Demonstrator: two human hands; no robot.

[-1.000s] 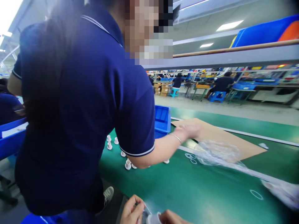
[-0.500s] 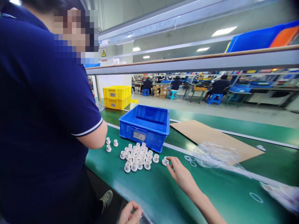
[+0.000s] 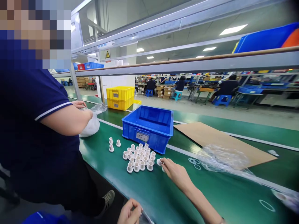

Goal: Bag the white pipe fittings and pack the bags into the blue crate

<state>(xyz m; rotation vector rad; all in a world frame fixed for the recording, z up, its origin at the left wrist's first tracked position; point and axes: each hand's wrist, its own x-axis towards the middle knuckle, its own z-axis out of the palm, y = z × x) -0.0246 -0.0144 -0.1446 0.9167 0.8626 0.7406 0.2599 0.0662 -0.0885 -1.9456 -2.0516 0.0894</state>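
Observation:
On the green bench, my right hand (image 3: 175, 172) has its fingers closed round a white flanged bushing (image 3: 159, 161), just right of the group. Part of another white piece shows beneath those fingers. Several more flanged bushings (image 3: 140, 157) stand upright in a close cluster, and 3 others (image 3: 111, 144) stand apart to the left. At the bottom edge of the view, my left hand (image 3: 129, 212) pinches a clear plastic bag (image 3: 146, 218), mostly cut off by the frame.
A blue bin (image 3: 149, 130) stands behind the cluster. Cardboard (image 3: 221, 143), crumpled clear film (image 3: 224, 155) and thin white rings (image 3: 195, 163) lie to the right. Yellow crates (image 3: 120, 98) stand farther back. On the left a co-worker (image 3: 39, 124) handles a white-filled bag (image 3: 91, 126).
My right hand has moved left, closer to the cluster, with the bushing. The co-worker has shifted left in view, so their hands and bag now show. My left hand stays nearly still.

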